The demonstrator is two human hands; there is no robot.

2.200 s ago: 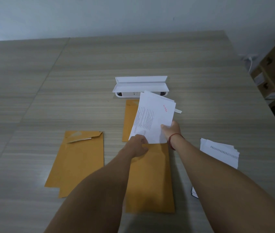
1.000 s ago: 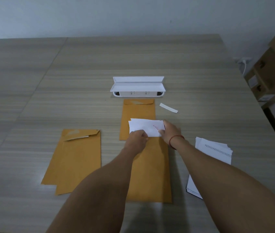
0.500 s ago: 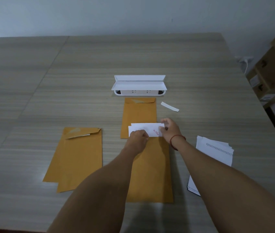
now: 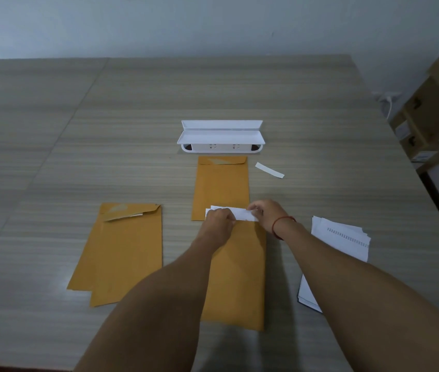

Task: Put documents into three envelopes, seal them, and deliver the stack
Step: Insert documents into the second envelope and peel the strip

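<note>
A person's two hands work at the mouth of a brown envelope (image 4: 237,277) lying flat on a wood-grain table (image 4: 132,130), close to its near edge. A narrow band of white documents (image 4: 241,214) shows above the envelope's top edge, the rest inside it. The left hand (image 4: 219,220), fingers curled, grips at the envelope's mouth over the left end of the sheets; whether it also pinches the paper cannot be told. The right hand (image 4: 266,214), a red cord (image 4: 280,224) on its wrist, pinches the right end of the documents between thumb and fingertips. A second envelope (image 4: 221,183) lies just beyond, its near end under the sheets. To the left, two overlapping envelopes (image 4: 124,251) rest apart, one flap partly lifted. A paper stack (image 4: 339,240) sits to the right, partly hidden by the right forearm. A white strip (image 4: 269,169) lies near a white socket box (image 4: 221,138) at mid-table. Cardboard boxes (image 4: 438,108) stand beyond the table's right edge.
</note>
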